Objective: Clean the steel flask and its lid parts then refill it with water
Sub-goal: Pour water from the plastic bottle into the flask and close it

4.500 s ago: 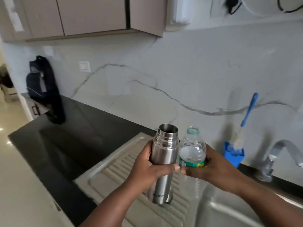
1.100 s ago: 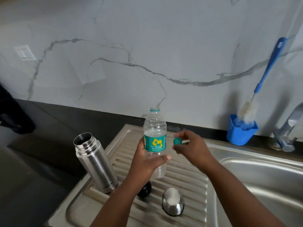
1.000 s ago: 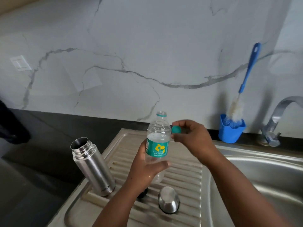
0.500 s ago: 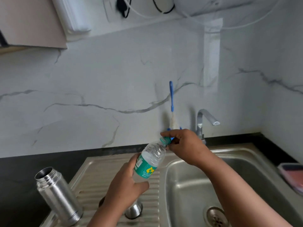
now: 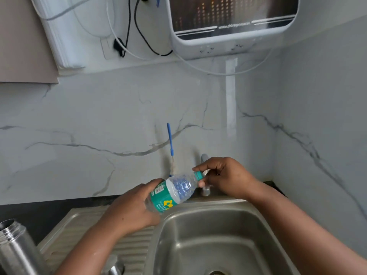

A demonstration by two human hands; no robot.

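Sink (image 5: 198, 231) serves as the anchor here: its steel basin sits low and centre. On the ribbed drainboard left of the sink, at the near left edge of view, the steel flask (image 5: 14, 249) stands with its mouth open and no lid on. A rounded steel piece (image 5: 114, 267), probably one of the lid parts, shows partly under the left forearm, also left of the sink.

Above the sink's back left corner the left hand (image 5: 131, 209) wraps its fingers around the lower body of the plastic water bottle (image 5: 172, 192), which tilts neck-up toward the right. Over the sink's back rim the right hand (image 5: 226, 178) curls around the bottle's neck, fingertips pinching at the teal cap (image 5: 198, 175); whether the cap is fully seated cannot be told.

The step looks like capping the bottle, so the left grip should hold firm without squeezing the thin wall, while the right hand turns the cap squarely on its thread. Keeping the neck over the sink means any spill drains away.

Behind the sink, the tap (image 5: 204, 175) is mostly hidden by the hands, and a blue-handled bottle brush (image 5: 170, 139) stands upright against the marble wall (image 5: 99, 120). Higher on that wall hangs a white appliance (image 5: 228, 26) with cables.
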